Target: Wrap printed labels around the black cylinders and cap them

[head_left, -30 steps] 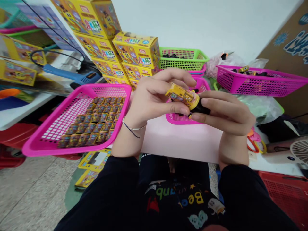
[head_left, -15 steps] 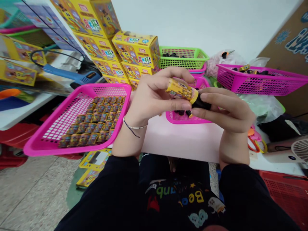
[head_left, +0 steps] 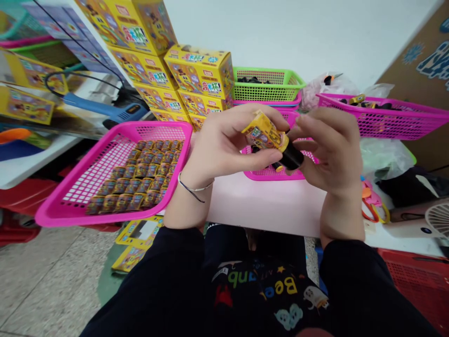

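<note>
Between the fingers and thumb of my left hand [head_left: 242,138] is a yellow printed sleeve [head_left: 264,133], which sits around one end of a small black cylinder [head_left: 293,157]. The bare black end points right and down. My right hand [head_left: 331,147] is curled about that black end, with fingertips by the sleeve's yellow edge and the thumb partly hidden below. A pink basket [head_left: 277,175] with black and yellow pieces lies behind and under both hands, partly covered by them.
At left, a pink basket [head_left: 59,206] holds rows of small wrapped pieces [head_left: 136,173]. Yellow boxes [head_left: 196,70] are stacked at the back, beside a green basket [head_left: 270,96]. Another pink basket [head_left: 386,119], scissors [head_left: 375,210] and a small fan [head_left: 424,220] are at right.
My right fingers have shifted off the outer side of the black end and spread more around it. The sleeved cylinder has tilted further down to the right, showing more black.
</note>
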Action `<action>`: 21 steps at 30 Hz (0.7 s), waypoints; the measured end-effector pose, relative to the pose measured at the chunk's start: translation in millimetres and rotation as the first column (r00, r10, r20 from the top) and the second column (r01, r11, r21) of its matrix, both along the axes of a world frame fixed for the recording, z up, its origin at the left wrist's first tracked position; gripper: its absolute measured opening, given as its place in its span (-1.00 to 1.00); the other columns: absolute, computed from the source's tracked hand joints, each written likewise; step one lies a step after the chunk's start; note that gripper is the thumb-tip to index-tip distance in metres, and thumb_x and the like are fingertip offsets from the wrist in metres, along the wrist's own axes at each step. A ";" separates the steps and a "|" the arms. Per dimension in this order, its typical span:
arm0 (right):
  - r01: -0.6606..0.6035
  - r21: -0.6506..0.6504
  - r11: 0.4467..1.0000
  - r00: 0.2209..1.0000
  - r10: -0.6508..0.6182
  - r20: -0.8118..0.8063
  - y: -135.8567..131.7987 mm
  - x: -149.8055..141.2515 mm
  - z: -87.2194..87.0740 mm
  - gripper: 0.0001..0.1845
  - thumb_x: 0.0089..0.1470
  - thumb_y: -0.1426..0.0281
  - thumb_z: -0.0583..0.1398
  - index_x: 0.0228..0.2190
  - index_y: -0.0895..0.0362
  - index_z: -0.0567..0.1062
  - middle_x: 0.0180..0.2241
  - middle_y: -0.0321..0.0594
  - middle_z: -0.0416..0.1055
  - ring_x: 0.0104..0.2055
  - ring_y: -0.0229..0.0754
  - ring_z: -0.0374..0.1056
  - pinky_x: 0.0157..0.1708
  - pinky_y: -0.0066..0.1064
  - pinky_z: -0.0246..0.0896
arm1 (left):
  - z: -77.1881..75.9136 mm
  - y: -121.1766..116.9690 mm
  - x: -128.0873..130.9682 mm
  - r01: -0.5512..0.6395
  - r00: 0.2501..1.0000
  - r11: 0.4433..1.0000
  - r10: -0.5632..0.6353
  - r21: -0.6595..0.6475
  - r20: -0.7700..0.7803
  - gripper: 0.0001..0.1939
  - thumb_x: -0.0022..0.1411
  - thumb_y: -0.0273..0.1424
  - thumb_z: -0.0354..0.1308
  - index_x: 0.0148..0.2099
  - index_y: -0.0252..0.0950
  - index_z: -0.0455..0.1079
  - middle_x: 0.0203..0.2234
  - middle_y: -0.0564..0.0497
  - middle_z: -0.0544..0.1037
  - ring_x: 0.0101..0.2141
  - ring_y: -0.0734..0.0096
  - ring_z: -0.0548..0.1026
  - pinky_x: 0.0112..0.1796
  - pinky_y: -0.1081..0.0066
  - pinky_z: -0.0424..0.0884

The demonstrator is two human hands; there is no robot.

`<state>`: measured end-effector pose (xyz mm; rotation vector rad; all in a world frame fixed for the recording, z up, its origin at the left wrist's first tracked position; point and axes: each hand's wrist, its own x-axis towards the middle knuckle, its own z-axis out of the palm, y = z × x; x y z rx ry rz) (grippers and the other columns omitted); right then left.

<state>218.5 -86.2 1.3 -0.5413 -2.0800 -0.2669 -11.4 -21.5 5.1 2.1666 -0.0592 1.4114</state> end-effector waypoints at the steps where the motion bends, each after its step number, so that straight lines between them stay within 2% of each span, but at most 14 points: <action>1: -0.032 0.026 0.999 0.999 0.032 0.004 0.3 -0.8 0.8 -0.46 0.46 0.31 0.25 0.38 -0.21 0.40 0.15 -0.23 0.53 0.22 -0.13 0.59 0.07 -0.30 0.72 | -0.2 -0.2 0.0 -0.012 1.000 0.999 0.012 0.030 0.001 -0.68 0.20 -0.10 0.56 -0.10 -0.14 0.68 -0.11 0.10 0.73 -0.07 0.30 0.75 -0.03 0.28 0.76; 3: -0.047 0.033 0.998 0.999 0.046 0.025 2.1 -0.2 0.2 -0.42 0.46 0.30 0.25 0.40 -0.25 0.36 0.25 -0.22 0.48 0.34 -0.07 0.50 0.17 -0.21 0.69 | -0.1 -1.5 -1.5 -0.036 0.999 0.997 0.035 0.068 0.019 -0.69 0.22 -0.16 0.56 -0.07 -0.16 0.67 -0.09 0.07 0.73 -0.03 0.33 0.73 0.02 0.32 0.74; 6: -0.021 0.004 1.000 0.998 0.021 0.066 4.1 1.6 -4.2 -0.49 0.48 0.23 0.21 0.38 -0.23 0.40 0.29 -0.28 0.50 0.34 -0.03 0.51 0.29 -0.09 0.62 | 1.1 -6.1 -5.3 -0.052 0.997 0.995 0.048 0.080 0.053 -0.66 0.24 -0.25 0.56 0.02 -0.18 0.67 -0.03 0.00 0.73 0.06 0.30 0.69 0.11 0.33 0.71; 9: 0.016 0.071 0.997 1.000 -0.017 0.014 3.1 -2.3 -7.6 -0.52 0.48 0.26 0.20 0.35 -0.15 0.43 0.24 -0.24 0.57 0.28 -0.05 0.57 0.31 -0.15 0.59 | 0.2 -6.1 -3.1 -0.046 0.994 0.997 0.039 0.069 0.101 -0.64 0.24 -0.26 0.55 0.06 -0.18 0.67 -0.01 -0.03 0.73 0.11 0.24 0.69 0.16 0.28 0.71; 12: 0.014 0.181 0.983 0.996 0.003 -0.090 3.4 -11.2 -7.6 -0.53 0.48 0.23 0.22 0.34 -0.10 0.45 0.17 -0.19 0.63 0.21 -0.06 0.62 0.25 -0.20 0.62 | -6.0 4.5 11.4 -0.015 0.955 0.995 -0.014 0.096 0.297 -0.45 0.12 -0.23 0.63 0.14 -0.11 0.62 -0.02 0.09 0.72 0.04 0.36 0.72 -0.01 0.44 0.73; 15: 0.039 0.293 0.955 0.982 0.017 -0.187 6.8 -20.4 -7.7 -0.55 0.43 0.27 0.28 0.28 0.02 0.53 0.08 -0.15 0.68 0.12 -0.13 0.65 0.19 -0.34 0.62 | -15.3 14.7 30.9 0.030 0.861 0.989 -0.098 0.142 0.499 -0.12 0.02 -0.01 0.64 0.33 0.07 0.40 0.04 0.19 0.64 -0.13 0.48 0.76 -0.25 0.56 0.66; 16: 0.055 0.318 0.946 0.975 0.019 -0.223 8.2 -23.1 -8.5 -0.56 0.41 0.29 0.30 0.25 0.05 0.55 0.05 -0.15 0.69 0.10 -0.15 0.66 0.17 -0.38 0.62 | -18.3 15.1 36.0 0.038 0.851 0.993 -0.092 0.113 0.517 -0.07 0.04 0.05 0.61 0.37 0.16 0.29 0.03 0.22 0.63 -0.18 0.49 0.77 -0.28 0.56 0.65; 18: 0.112 0.317 0.942 0.958 -0.017 -0.288 11.1 -27.9 -11.0 -0.56 0.41 0.26 0.29 0.26 0.00 0.54 0.04 -0.17 0.69 0.10 -0.13 0.65 0.12 -0.38 0.65 | -23.2 10.7 41.9 0.037 0.865 0.998 -0.010 -0.045 0.501 -0.06 0.13 0.12 0.54 0.39 0.24 0.11 -0.07 0.26 0.66 -0.20 0.48 0.77 -0.23 0.50 0.67; 20: 0.202 0.279 0.939 0.943 -0.110 -0.313 14.2 -31.9 -13.6 -0.53 0.44 0.19 0.25 0.31 -0.07 0.48 0.04 -0.18 0.67 0.11 -0.08 0.65 0.06 -0.33 0.70 | -26.3 2.6 42.8 0.026 0.900 0.964 0.093 -0.263 0.426 -0.10 0.17 0.13 0.52 0.36 0.19 0.08 -0.18 0.26 0.67 -0.13 0.41 0.77 -0.09 0.40 0.70; 21: 0.237 0.293 0.926 0.937 -0.139 -0.321 15.9 -33.5 -14.5 -0.52 0.45 0.17 0.22 0.32 -0.08 0.46 0.02 -0.17 0.65 0.08 -0.07 0.65 0.03 -0.32 0.71 | -27.2 -1.3 42.3 0.039 0.914 0.936 0.108 -0.349 0.391 -0.12 0.17 0.13 0.52 0.34 0.14 0.10 -0.21 0.25 0.69 -0.09 0.37 0.77 -0.02 0.34 0.71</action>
